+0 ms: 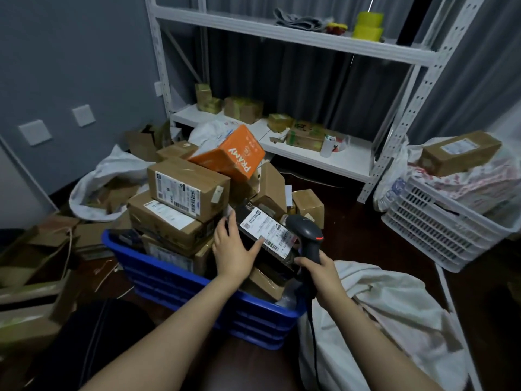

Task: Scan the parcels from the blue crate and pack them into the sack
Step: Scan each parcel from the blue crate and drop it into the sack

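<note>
Black parcel [267,237] gripped in the left hand [231,249] may fail to scan, its label [258,224] partly under the thumb, while the right hand [318,273] clutches the scanner [307,235] close beside it.

A: Can you read the label [267,231] on the dark parcel [248,211]?

B: No, the print is too small. The left hand [229,246] covers the parcel's 9 o'clock end, and its fingertips go out of sight over the far edge.

A: And the scanner [306,230]?

B: Its grip is buried in the right hand [320,273], so the trigger is hidden. Its cable [313,340] leaves the frame at 6 o'clock.

A: The blue crate [169,277]?

B: Boxes [180,187] hide its inside. The sack [394,320] at 5 o'clock is cut by the bottom edge, and I cannot tell where its mouth is. The white crate [439,230] at 3 o'clock runs off the right edge.
</note>
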